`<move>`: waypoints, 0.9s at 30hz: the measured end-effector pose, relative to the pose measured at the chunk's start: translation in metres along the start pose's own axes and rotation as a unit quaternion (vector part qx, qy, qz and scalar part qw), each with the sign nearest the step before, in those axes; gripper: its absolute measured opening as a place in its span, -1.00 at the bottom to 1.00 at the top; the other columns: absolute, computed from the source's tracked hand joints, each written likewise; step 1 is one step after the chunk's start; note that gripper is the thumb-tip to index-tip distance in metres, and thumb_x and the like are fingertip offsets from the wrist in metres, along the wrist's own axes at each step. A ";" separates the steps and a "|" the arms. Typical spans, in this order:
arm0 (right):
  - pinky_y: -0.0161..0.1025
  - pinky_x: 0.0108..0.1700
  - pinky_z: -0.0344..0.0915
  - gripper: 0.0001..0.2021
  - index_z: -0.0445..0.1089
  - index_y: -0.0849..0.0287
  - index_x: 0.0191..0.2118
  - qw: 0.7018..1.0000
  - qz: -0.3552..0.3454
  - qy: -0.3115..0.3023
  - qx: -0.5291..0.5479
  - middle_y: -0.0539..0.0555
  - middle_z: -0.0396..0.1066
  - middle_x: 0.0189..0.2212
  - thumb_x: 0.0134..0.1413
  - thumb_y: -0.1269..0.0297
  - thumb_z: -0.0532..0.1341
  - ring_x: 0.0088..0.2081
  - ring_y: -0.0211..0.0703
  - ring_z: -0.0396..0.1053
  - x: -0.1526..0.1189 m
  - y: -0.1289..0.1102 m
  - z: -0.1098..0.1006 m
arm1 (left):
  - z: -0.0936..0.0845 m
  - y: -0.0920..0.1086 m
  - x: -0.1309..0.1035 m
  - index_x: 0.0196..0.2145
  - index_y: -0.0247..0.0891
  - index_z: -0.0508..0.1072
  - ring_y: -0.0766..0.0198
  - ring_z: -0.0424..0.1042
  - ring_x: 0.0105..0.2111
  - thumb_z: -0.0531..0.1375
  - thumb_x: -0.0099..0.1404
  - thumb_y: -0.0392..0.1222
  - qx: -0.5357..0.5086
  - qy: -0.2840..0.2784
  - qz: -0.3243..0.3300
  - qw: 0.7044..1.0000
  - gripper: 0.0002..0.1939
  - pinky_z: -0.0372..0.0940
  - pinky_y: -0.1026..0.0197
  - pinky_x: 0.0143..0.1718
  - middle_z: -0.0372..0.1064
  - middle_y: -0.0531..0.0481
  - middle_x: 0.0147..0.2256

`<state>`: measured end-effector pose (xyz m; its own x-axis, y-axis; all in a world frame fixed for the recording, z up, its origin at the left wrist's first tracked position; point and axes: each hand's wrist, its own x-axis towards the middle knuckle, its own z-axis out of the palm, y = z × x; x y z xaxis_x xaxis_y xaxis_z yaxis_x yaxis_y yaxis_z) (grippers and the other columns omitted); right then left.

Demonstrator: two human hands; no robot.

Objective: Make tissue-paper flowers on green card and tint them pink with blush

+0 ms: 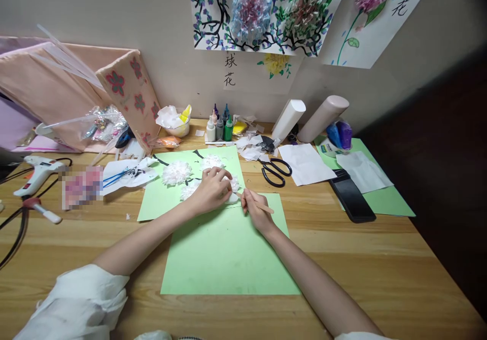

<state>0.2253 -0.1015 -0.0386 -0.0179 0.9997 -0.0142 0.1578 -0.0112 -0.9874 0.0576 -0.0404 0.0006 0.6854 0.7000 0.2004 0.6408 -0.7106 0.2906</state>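
My right hand (258, 210) grips a flat wooden stick (265, 208), its tip pointing left at a white flower (235, 183). Over that flower bends my left hand (213, 190), fingers curled down onto its petals; the fingertips are partly hidden. More fluffy white flowers, one at the left (177, 173) and one behind my hand (212, 161), lie on a light green sheet (155, 205) with short dark painted stems. A second green sheet (228, 259) overlaps it nearer to me, under my forearms.
Black-handled scissors (274, 172), white paper (306, 163) and a phone (352, 196) lie to the right. Small paint bottles (219, 128) and two upright containers (289, 119) stand by the wall. At left are a glue gun (38, 175) and a pink fabric box (129, 89).
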 end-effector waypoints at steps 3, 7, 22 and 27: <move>-0.31 -0.52 0.05 -0.56 0.14 0.14 -0.61 0.998 -0.048 0.017 -0.025 -0.07 0.10 -0.70 0.24 0.08 -0.10 -0.62 -0.29 0.11 -0.003 0.000 -0.001 | 0.005 -0.003 0.002 -0.37 -0.22 0.40 0.09 0.15 -0.04 0.04 0.27 -0.21 0.026 0.019 0.014 0.999 -0.85 -0.03 -0.02 -0.07 0.33 -0.07 -0.10; -0.28 -0.46 0.05 -0.58 0.09 0.14 -0.61 0.979 -0.173 -0.020 -0.102 -0.05 0.08 -0.67 0.27 0.18 -0.14 -0.58 -0.27 0.10 -0.005 0.000 -0.002 | 0.008 -0.006 0.002 -0.38 -0.23 0.39 0.09 0.18 -0.07 0.05 0.27 -0.22 0.052 0.052 0.033 0.997 -0.86 -0.02 -0.02 -0.09 0.35 -0.07 -0.13; -0.29 -0.37 0.07 -0.67 0.10 0.14 -0.52 0.961 -0.165 -0.070 -0.211 -0.04 0.13 -0.60 0.29 0.26 -0.12 -0.50 -0.24 0.15 0.004 0.003 0.002 | -0.005 -0.013 0.016 -0.12 -0.27 0.33 0.09 0.20 -0.09 -0.06 0.29 -0.33 0.090 0.026 0.028 0.995 -0.74 0.00 0.01 -0.08 0.35 -0.12 -0.15; -0.29 -0.38 0.07 -0.66 0.11 0.13 -0.52 0.965 -0.145 -0.073 -0.206 -0.04 0.13 -0.60 0.29 0.23 -0.14 -0.50 -0.24 0.16 0.005 0.003 0.002 | -0.009 -0.027 0.049 -0.02 -0.38 0.25 0.13 0.22 -0.03 -0.07 0.11 -0.53 0.117 -0.048 0.077 0.989 -0.54 -0.04 0.03 0.04 0.38 -0.19 -0.11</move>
<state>0.2239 -0.0967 -0.0419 -0.2553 0.9456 0.2019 0.5043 0.3083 -0.8066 0.0707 0.0140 0.0108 0.8032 0.5809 0.1320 0.5817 -0.8126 0.0362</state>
